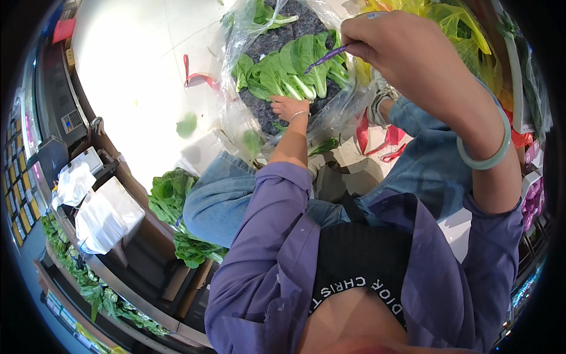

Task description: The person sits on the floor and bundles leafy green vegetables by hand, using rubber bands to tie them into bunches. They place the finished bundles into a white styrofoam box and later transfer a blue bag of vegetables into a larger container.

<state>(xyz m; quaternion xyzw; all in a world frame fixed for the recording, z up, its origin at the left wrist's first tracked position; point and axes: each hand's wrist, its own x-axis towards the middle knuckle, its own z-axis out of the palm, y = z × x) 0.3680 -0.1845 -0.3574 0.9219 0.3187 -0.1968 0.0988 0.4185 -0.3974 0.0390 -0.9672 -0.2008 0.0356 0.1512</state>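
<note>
My right hand is raised at the upper right, pinching one end of a thin purple strip. The strip slants down to the left over a row of leafy greens with pale stalks, which look like bok choy. At the lower edge of those greens, my left hand touches the leaves and stalk ends. Its fingertips are partly hidden, so whether they grip anything is unclear. Under the greens is a dark grey textured surface, ringed by a crumpled clear plastic bag. More greens lie at its far side.
Leafy bunches lie by my left knee. A yellow plastic bag with greens stands at the upper right. Red ribbon pieces and loose leaves are on the tiled floor. White plastic bags hang along the counter at left.
</note>
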